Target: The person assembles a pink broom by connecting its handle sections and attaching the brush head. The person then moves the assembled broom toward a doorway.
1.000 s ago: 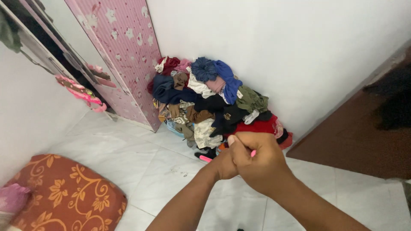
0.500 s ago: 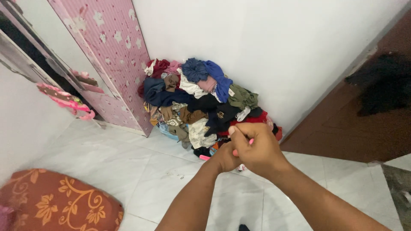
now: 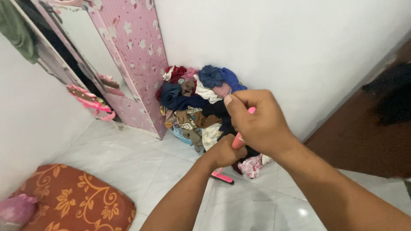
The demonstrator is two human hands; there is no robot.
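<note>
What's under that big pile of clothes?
Under the pile of clothes a bit of a blue tub peeks out at the bottom, resting on the white tiled floor. The rest of the tub and anything inside is covered by clothes.

Pink handle (image 3: 238,140) mostly covered by both hands; orange cushion (image 3: 72,201) cut off at bottom edge; clothes pile (image 3: 197,107) partly hidden.

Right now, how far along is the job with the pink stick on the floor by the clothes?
Done: nothing clearly; the white floor tiles look bare. In hand: the left hand and right hand both grip the pink-handled brush, its head resting on a tile. Left: the clothes pile sits heaped in the corner, one floral piece spilling onto the tiles.
</note>
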